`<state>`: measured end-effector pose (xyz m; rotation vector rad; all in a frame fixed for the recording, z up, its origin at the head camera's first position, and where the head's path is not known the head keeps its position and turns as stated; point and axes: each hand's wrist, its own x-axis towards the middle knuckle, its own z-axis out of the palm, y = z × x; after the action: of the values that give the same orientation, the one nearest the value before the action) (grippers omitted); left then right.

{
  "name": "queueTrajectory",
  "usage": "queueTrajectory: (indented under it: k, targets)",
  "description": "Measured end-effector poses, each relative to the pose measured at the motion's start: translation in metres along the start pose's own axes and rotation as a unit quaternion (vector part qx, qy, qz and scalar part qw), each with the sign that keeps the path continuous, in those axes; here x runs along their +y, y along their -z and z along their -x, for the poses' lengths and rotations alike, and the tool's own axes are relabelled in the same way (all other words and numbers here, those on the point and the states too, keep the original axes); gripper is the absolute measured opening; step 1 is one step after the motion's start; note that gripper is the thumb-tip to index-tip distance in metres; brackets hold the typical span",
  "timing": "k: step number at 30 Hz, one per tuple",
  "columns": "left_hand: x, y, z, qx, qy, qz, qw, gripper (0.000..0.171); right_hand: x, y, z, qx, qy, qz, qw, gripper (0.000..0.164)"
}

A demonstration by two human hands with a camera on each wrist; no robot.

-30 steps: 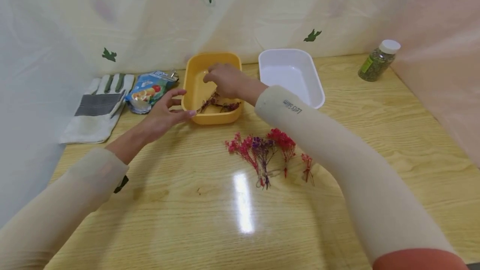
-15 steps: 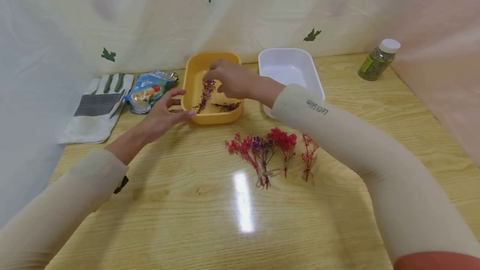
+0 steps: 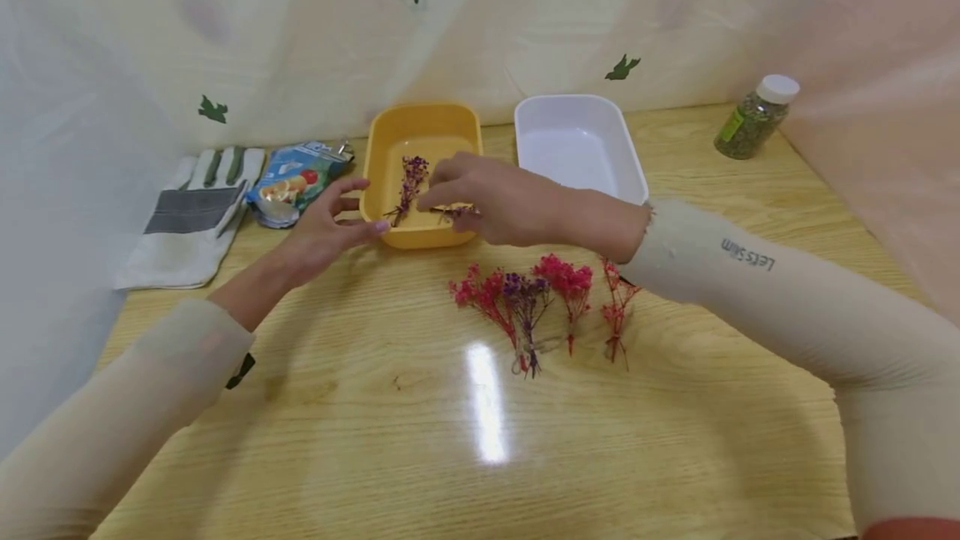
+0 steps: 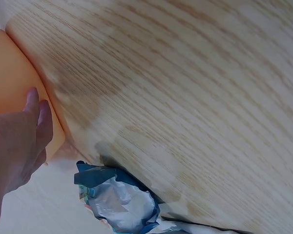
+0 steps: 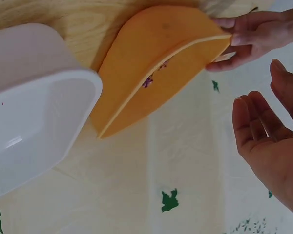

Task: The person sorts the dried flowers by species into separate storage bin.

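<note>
My left hand (image 3: 324,227) rests its fingers against the left side of the yellow plastic bin (image 3: 431,237); in the left wrist view its fingertips lie on the bin's outer wall (image 4: 14,73). My right hand (image 3: 495,197) hovers over the bin's front right. Its thumb and fingers stand apart in the right wrist view, nothing between them. Inside the bin lie a purple dried flower bunch (image 3: 410,186) and a second small sprig (image 3: 457,212), partly hidden by the right hand. Pink bunches (image 3: 566,280) and a purple bunch (image 3: 527,302) lie on the table in front.
A white bin (image 3: 577,144) stands to the right of the yellow one. Farther right is a jar (image 3: 752,125) with a white lid. A blue foil pouch (image 3: 296,183) and a work glove (image 3: 191,215) lie at the left. A curtain (image 3: 510,15) hangs behind.
My right hand has let go of the purple flower bunch, which now lies along the bin's middle, and has moved toward the front right sprig. The left hand stays put.
</note>
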<state>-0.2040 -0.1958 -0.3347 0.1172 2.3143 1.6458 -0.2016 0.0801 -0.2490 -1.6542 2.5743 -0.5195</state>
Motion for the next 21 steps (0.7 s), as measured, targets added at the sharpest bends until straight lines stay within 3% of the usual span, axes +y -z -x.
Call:
queueTrajectory:
  k: [10, 21]
  targets:
    - [0.001, 0.001, 0.001, 0.001, 0.002, -0.008, 1.0000, 0.078, -0.019, -0.017, 0.036, 0.028, 0.058, -0.001, 0.998, 0.038]
    - [0.001, 0.001, 0.001, -0.001, 0.002, -0.012, 0.9999, 0.077, -0.011, -0.030, 0.059, 0.039, 0.040, -0.002, 0.998, 0.038]
